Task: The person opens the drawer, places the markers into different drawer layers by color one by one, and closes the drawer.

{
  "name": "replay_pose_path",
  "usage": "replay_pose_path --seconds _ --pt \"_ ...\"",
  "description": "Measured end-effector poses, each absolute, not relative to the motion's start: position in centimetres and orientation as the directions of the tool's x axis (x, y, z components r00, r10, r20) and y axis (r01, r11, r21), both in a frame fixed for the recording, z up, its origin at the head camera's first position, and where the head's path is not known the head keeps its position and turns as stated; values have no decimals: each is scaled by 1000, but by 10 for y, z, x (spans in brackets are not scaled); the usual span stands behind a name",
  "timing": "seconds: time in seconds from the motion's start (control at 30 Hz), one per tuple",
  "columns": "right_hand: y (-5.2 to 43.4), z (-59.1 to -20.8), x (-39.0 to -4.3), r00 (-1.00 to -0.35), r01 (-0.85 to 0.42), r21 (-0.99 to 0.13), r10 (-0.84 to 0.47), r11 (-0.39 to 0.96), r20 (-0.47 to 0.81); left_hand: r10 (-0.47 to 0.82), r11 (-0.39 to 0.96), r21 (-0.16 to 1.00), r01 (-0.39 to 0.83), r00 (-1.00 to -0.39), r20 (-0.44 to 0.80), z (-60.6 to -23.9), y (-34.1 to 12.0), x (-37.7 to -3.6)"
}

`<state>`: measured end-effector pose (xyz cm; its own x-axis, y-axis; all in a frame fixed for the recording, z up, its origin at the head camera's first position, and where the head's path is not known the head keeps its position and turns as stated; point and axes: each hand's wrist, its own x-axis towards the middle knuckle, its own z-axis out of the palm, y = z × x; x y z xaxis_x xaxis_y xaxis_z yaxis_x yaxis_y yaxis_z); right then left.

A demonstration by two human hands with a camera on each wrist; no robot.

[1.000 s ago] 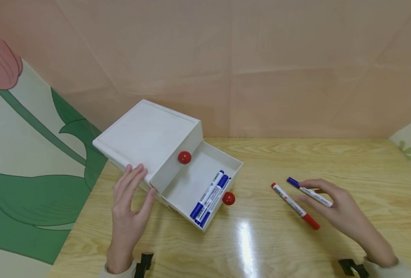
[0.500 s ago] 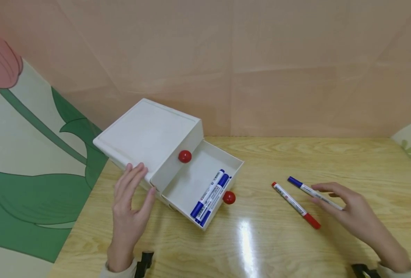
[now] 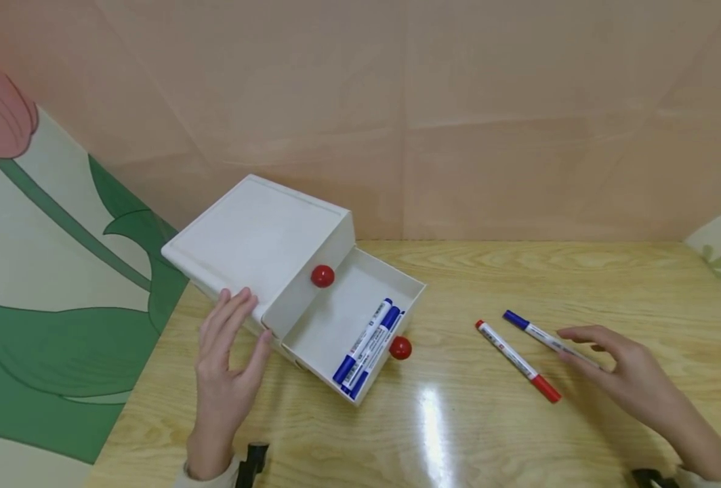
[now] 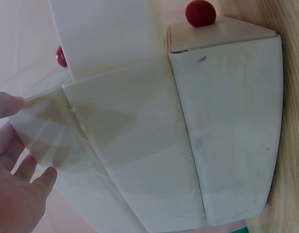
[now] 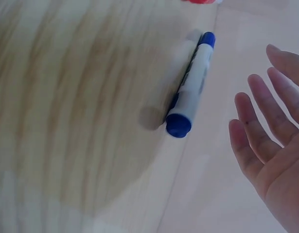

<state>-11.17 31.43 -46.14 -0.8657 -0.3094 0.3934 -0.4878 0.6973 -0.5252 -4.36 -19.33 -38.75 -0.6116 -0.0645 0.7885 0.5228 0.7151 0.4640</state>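
blue marker (image 3: pixel 540 333) lies on the bench just beside the red marker (image 3: pixel 517 360), long axis slanting under the right hand (image 3: pixel 616 369), whose grip is spread and holds nothing.

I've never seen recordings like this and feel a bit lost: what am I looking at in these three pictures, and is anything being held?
There is no machine here: a person works with two bare hands and wears three cameras. The wide picture comes from the head and looks down at a pale wooden table. The other two come from the wrists, so each shows its own hand close up.

On the table stands a white plastic drawer box with round red knobs. Its lower drawer is pulled out, and blue-capped markers lie in it. The left hand rests open against the box's front corner.

To the right lie a red-capped white marker and a blue-capped white marker. The right hand is open beside the blue one. Neither hand holds anything.
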Motion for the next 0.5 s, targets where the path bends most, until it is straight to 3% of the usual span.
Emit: replay_pose_path --seconds 0.5 --pt "330 -472 -118 -888 -452 -481 -329 752 320 -74 721 474 506 -624 778 -386 -193 -42"
